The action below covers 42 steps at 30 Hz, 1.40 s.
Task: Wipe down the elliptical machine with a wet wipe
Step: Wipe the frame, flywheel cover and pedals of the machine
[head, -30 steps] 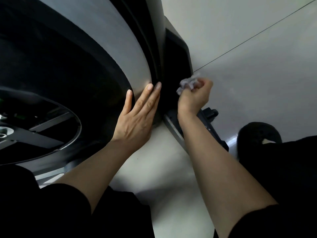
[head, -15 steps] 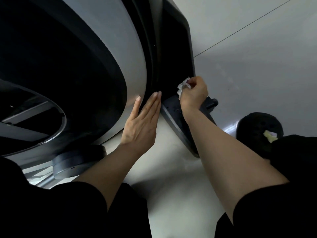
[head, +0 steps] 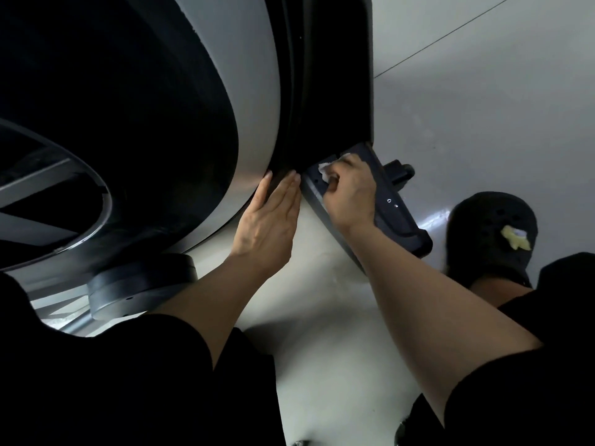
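Note:
The elliptical machine's big housing [head: 248, 101] fills the upper left, silver-grey outside with a black inner disc. A dark base bar [head: 389, 204] runs along the floor under its front edge. My left hand [head: 270, 217] lies flat with straight fingers against the lower rim of the housing. My right hand [head: 349, 193] grips a crumpled white wet wipe [head: 325, 170] and presses it onto the near end of the base bar. Most of the wipe is hidden inside my fist.
A black clog [head: 492, 230] with a yellow charm stands on the pale floor [head: 467, 117] right of the base bar. A round black foot [head: 141, 284] of the machine sits at lower left. My dark clothing fills the bottom of the view.
My right hand moved the wipe down from the black front panel onto the base bar. My left hand slid lower along the housing rim. The view tilted downward.

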Motion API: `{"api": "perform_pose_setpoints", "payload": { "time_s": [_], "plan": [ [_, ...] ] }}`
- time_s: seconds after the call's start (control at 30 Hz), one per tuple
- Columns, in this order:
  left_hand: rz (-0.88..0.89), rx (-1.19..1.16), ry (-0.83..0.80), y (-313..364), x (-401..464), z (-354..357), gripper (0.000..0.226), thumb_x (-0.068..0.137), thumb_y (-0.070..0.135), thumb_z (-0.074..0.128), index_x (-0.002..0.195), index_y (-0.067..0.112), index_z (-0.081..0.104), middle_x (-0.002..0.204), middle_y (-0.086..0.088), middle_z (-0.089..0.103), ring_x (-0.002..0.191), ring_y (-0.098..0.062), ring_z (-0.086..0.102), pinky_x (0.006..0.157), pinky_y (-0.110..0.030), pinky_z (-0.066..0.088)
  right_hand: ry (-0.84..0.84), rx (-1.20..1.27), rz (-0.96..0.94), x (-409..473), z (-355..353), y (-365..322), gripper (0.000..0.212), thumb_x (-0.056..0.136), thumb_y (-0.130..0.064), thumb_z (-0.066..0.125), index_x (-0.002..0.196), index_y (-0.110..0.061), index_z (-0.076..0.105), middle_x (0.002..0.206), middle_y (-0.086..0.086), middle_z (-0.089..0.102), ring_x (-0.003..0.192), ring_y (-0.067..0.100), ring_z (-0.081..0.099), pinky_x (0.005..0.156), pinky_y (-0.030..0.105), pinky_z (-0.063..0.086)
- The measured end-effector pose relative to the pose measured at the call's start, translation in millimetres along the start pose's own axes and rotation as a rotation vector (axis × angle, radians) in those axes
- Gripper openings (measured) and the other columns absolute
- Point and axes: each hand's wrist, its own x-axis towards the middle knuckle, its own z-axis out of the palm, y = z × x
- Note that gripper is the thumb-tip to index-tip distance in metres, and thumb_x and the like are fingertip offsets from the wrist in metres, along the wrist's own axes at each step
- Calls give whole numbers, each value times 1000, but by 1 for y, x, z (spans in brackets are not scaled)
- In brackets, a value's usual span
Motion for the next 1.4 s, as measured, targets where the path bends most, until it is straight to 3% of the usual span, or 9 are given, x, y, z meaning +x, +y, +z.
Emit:
{"api": "perform_pose_setpoints", "payload": {
  "time_s": [0.13, 0.23, 0.37, 0.5, 0.67, 0.97, 1.1, 1.27, 1.4],
  "plan": [
    [-35, -121, -3, 10, 2, -2, 70, 93, 25, 34, 154, 6, 8, 163, -10, 6, 151, -24, 0, 105, -55, -32, 64, 49, 154, 21, -20, 7, 21, 84, 8, 53, 95, 2, 70, 98, 11, 61, 88, 6, 60, 70, 11, 36],
    [-30, -201, 14, 24, 5, -5, 69, 93, 22, 33, 155, 7, 6, 163, -11, 7, 151, -23, 0, 105, -58, -32, -29, -67, 36, 31, -28, 13, 19, 86, 5, 54, 90, 1, 72, 100, 17, 63, 90, 28, 60, 68, 15, 28],
    [42, -298, -24, 53, 3, -2, 73, 93, 22, 35, 154, 7, -3, 163, -12, -3, 151, -22, -8, 109, -56, -26, -56, -226, -64, -1, -43, 31, 17, 81, 8, 55, 79, 4, 72, 86, 22, 65, 85, 40, 56, 73, 38, 46],
    [15, -428, -50, 67, 6, 5, 77, 93, 19, 37, 153, 5, -10, 162, -13, -12, 150, -23, -12, 118, -47, -13, -18, -199, 128, -44, -71, 57, 16, 78, 5, 58, 78, 0, 73, 84, 12, 66, 84, 31, 56, 67, 19, 26],
    [15, -571, -67, 67, 7, 10, 78, 93, 11, 38, 152, 7, -12, 162, -11, -15, 150, -22, -13, 123, -38, -3, -63, -217, 271, -58, -83, 58, 13, 85, -6, 58, 81, -4, 70, 84, 2, 57, 75, 20, 52, 69, 23, 34],
    [-63, -912, 18, 78, 4, 17, 82, 86, -2, 44, 155, 10, 1, 164, -4, -6, 151, -18, -1, 123, -31, 7, -109, -51, 22, 10, -38, 10, 21, 91, -2, 54, 103, -5, 71, 106, 13, 63, 94, 23, 60, 73, 16, 34],
    [-275, -1307, 101, 82, 1, 16, 78, 83, -8, 45, 154, 13, 22, 160, 0, 20, 118, -25, 55, 92, -34, 52, -390, -225, -316, 8, -24, -3, 15, 92, -15, 60, 90, -7, 72, 97, 10, 60, 89, 25, 57, 70, 24, 34],
    [-775, -1826, 71, 80, 24, 13, 57, 85, -15, 40, 137, 6, 51, 131, -8, 59, 118, -21, 59, 100, -35, 49, -373, -283, -375, -30, -48, 33, 19, 80, -7, 63, 62, -7, 59, 73, 6, 50, 68, 27, 53, 56, 34, 44],
    [-1087, -2141, -62, 74, 39, 8, 30, 88, -6, 49, 105, 11, 68, 99, -3, 66, 99, -20, 63, 92, -32, 51, -171, -259, -317, -3, -29, 15, 19, 86, -7, 52, 88, -1, 70, 90, 17, 62, 81, 35, 57, 68, 32, 41]
  ]
}}
